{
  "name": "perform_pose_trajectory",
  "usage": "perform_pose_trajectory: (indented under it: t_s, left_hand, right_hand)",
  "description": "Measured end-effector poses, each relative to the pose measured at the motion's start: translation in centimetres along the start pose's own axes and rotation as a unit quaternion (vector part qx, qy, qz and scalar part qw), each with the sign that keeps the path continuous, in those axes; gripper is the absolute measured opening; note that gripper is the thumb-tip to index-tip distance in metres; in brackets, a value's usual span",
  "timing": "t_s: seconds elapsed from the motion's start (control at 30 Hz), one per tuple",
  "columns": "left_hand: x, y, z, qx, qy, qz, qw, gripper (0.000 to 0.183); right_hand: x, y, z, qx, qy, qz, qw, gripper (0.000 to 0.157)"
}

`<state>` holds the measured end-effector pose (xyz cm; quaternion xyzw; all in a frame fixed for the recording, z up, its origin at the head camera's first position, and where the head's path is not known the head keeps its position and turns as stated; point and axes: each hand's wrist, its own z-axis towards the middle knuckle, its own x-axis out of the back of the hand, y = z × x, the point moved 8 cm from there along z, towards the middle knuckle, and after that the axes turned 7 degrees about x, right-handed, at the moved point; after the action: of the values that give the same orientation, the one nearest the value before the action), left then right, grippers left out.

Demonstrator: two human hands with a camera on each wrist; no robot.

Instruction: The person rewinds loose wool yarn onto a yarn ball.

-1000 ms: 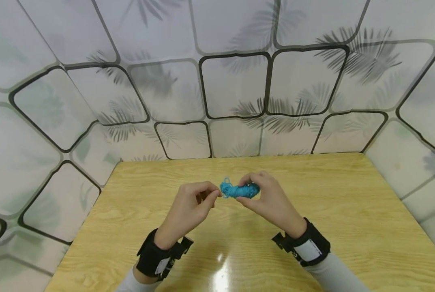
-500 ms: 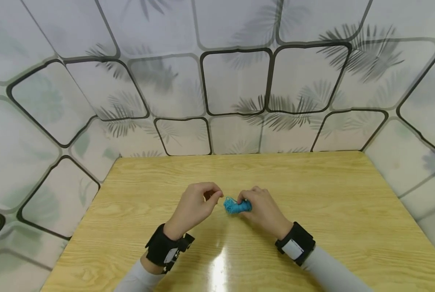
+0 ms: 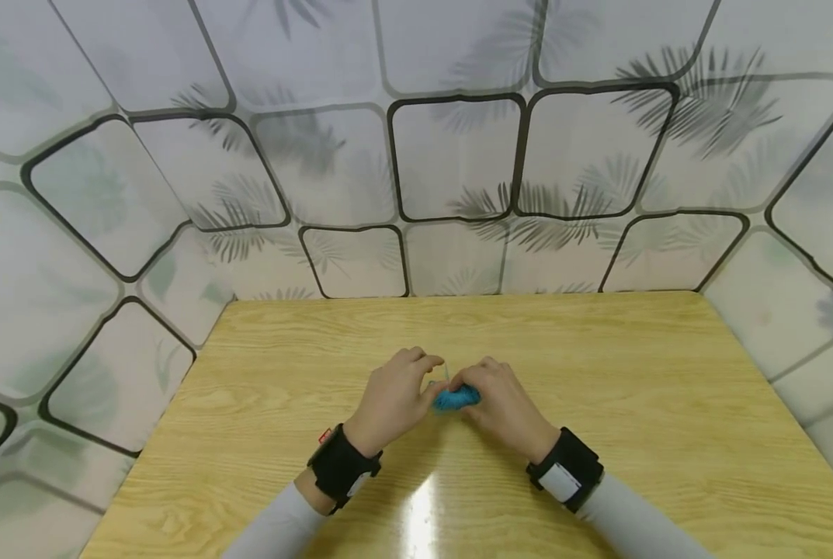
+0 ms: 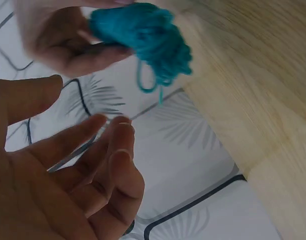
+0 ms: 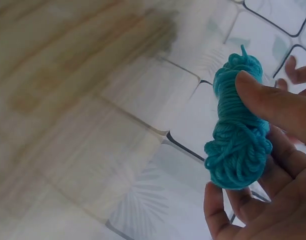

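A small bundle of turquoise yarn (image 3: 456, 398), wound tight round its middle with looped ends, is in my right hand (image 3: 503, 404). In the right wrist view, the right thumb lies along the wound part of the yarn (image 5: 238, 125), with fingers behind it. My left hand (image 3: 397, 400) is just left of the bundle in the head view, thumb and index finger spread apart near a thin strand standing up from it. Seen in the left wrist view, the left hand (image 4: 88, 175) has its fingers loosely bent and nothing between them; a loop and a short loose end hang from the yarn (image 4: 158, 45).
Beneath both hands is a wood-grain table (image 3: 304, 334), with a bright light reflection near its front. A pale curtain-like wall (image 3: 451, 155) with dark outlines and leaf prints encloses the back and sides. Each wrist wears a black band (image 3: 568, 468).
The right hand has brought the yarn bundle down and slightly toward me. The left hand has moved right, close to the yarn, and its thumb and index finger have spread apart.
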<state>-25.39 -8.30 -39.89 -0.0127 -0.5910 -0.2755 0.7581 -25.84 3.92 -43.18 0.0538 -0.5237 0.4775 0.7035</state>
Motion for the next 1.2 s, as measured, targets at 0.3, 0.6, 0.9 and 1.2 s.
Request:
perform_pose_trajectory:
  t_s: [0.3,0.6,0.9,1.2]
  left_hand:
    - [-3.7,-0.5,1.1,-0.068,-0.203,-0.137,0.9672,0.033]
    - [-5.2,-1.2,-0.1,-0.036,-0.420,-0.355,0.8345,0.026]
    - [-5.1,-1.5,-1.1,-0.012,-0.476,-0.462,0.7484,0.035]
    - [-3.9,0.1,-0.9,-0.081,-0.442,-0.459,0.7666,0.032]
  right_hand:
    - [0.5,-1.9,0.1,0.046,-0.004,0.058,0.997,0.034]
    - [1.0,-2.9,0.1,0.059,-0.030,0.126,0.990,0.032]
    - [2.9,-3.2,0.3,0.050,0.024,0.171,0.984,0.041]
    - [6.0,-3.5,0.7,0.071,0.110,0.145,0.981,0.044]
